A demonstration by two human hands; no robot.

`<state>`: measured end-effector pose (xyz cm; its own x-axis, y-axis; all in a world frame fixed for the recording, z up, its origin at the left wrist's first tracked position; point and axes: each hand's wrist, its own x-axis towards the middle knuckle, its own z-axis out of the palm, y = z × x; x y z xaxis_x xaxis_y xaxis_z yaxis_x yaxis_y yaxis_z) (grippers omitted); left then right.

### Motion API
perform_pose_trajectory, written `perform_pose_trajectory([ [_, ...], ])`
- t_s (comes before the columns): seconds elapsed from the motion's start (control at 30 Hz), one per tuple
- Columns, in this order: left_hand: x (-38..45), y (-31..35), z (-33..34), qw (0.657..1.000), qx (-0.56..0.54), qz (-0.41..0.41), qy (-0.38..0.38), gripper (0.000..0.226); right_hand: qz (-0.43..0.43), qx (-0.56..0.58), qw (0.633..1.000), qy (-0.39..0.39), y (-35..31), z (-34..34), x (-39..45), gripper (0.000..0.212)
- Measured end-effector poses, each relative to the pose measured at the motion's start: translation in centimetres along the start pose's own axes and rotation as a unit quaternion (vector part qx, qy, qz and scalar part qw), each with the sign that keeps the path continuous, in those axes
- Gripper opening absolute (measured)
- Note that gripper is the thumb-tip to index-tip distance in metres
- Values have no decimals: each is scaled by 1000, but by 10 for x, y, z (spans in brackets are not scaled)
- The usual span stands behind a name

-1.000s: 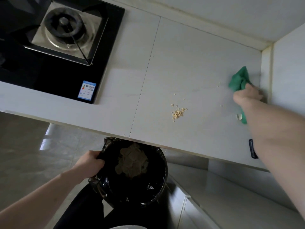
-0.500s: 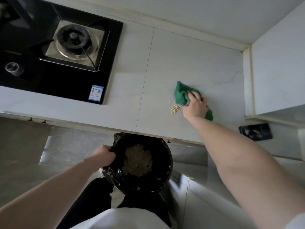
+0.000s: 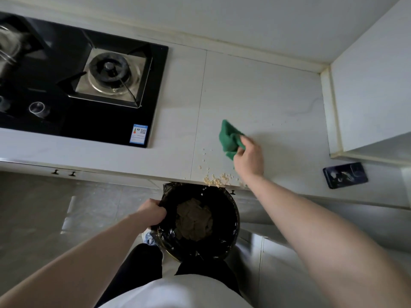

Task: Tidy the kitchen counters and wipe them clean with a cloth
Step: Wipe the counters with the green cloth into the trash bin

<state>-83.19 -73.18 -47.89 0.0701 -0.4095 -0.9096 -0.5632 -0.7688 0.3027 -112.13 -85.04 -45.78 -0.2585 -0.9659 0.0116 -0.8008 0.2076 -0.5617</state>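
Observation:
My right hand point(image 3: 248, 160) grips a bunched green cloth point(image 3: 229, 137) on the pale counter point(image 3: 262, 103). A pile of light crumbs point(image 3: 216, 180) lies at the counter's front edge, just left of my right wrist, with a few stray crumbs trailing behind it. My left hand point(image 3: 152, 211) holds the rim of a round bin lined with a black bag point(image 3: 224, 236), held directly under that edge below the crumbs. Crumpled brownish waste point(image 3: 193, 218) lies inside the bin.
A black glass gas hob point(image 3: 89, 90) with a burner fills the counter's left part. A dark phone point(image 3: 345, 175) lies at the right front of the counter. A white wall panel point(image 3: 369, 90) closes the counter on the right. Grey floor tiles lie below.
My right hand has swept the cloth from the right wall leftward and toward the front edge, pushing the crumbs from mid-counter to the edge above the bin. The left hand keeps hold of the bin.

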Motion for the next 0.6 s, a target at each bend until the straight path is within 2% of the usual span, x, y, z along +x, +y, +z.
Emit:
perform_pose_trajectory([
  [0.07, 1, -1, 1, 1000, -2, 0, 3, 27, 8, -7, 999, 41, 2, -10, 24, 42],
  [0.13, 3, -2, 2, 1000, -3, 0, 8, 25, 9, -29, 998, 48, 9, -18, 50, 42],
  [0.23, 8, -4, 2, 1000, -17, -1, 5, 26, 22, -79, 997, 7, 23, -23, 76, 44],
  [0.37, 14, -6, 4, 1000, -24, -5, 8, 29, 24, -158, 983, -93, 34, -16, 73, 41],
  [0.6, 14, -6, 7, 1000, -22, -4, 11, 29, 22, -200, 972, -120, 35, -8, 44, 43],
])
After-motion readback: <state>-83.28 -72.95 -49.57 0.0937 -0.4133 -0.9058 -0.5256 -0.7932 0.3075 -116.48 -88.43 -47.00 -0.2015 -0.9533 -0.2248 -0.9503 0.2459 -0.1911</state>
